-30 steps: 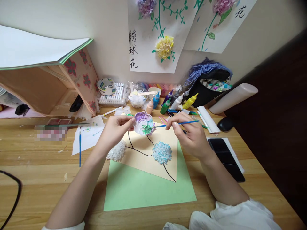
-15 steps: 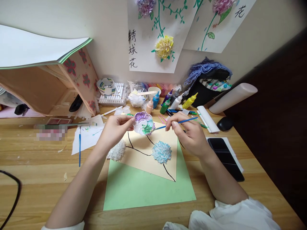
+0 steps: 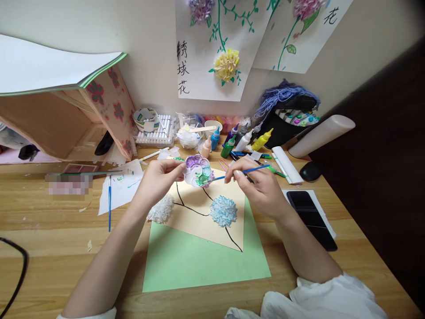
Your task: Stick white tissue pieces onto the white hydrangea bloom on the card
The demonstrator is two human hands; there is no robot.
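My left hand point(image 3: 159, 177) pinches the edge of a small flower-shaped paint palette point(image 3: 197, 170) smeared with purple, green and blue, held above the table. My right hand point(image 3: 257, 184) grips a thin blue paintbrush point(image 3: 244, 170), whose tip touches the green paint on the palette. Below the hands lies a cream paper point(image 3: 206, 212) with black drawn stems, a blue paper pompom flower point(image 3: 223, 211) and a white one point(image 3: 161, 208). The cream paper rests on a green sheet point(image 3: 202, 257).
Squeeze paint bottles point(image 3: 244, 139), a marker box point(image 3: 156, 130), a tape roll point(image 3: 146, 118) and bowls crowd the back of the wooden table. A second blue brush point(image 3: 109, 201) lies on scrap paper at left. A black phone point(image 3: 310, 217) and mouse point(image 3: 310, 170) sit right.
My right hand and brush have shifted slightly left toward the palette; the brush tip stays in the green paint. The left hand holds the palette still.
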